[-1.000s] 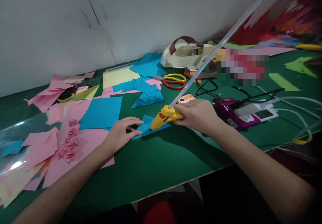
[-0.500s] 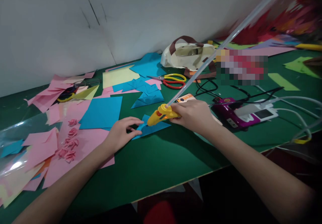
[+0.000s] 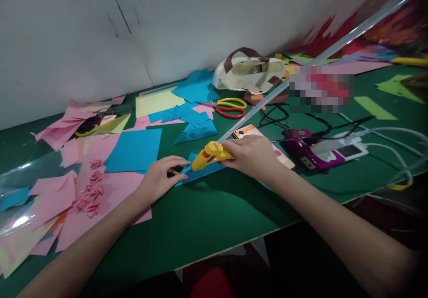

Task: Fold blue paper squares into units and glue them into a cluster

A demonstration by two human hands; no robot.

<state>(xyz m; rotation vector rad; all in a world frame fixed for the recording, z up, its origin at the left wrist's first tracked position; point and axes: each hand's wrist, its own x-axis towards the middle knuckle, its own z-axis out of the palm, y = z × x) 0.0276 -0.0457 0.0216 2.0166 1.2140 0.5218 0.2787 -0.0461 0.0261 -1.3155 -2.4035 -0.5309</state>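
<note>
My right hand [image 3: 250, 155] is wrapped round a small yellow glue gun [image 3: 207, 156] with a long clear glue stick [image 3: 264, 101] rising from its back to the upper right. The gun's nozzle points down at a folded blue paper [image 3: 207, 170] lying on the green table. At the left end of that paper, my left hand [image 3: 166, 173] pinches its edge between thumb and fingers. Left of this hand is a flat blue sheet [image 3: 133, 150]. Just behind the folded paper sits another folded blue piece [image 3: 196, 130].
Several pink paper roses [image 3: 93, 193] lie on pink sheets at the left. Scissors [image 3: 230, 107] and a cream bag [image 3: 249, 75] are behind. A phone [image 3: 277, 153] lies by my right wrist, near a purple power strip [image 3: 302, 148] with cables. The table's front edge [image 3: 240, 245] runs below.
My right hand has moved slightly left and down with the glue gun, and the clear stick now leans lower to the right. More of the phone shows. My left hand stays in place.
</note>
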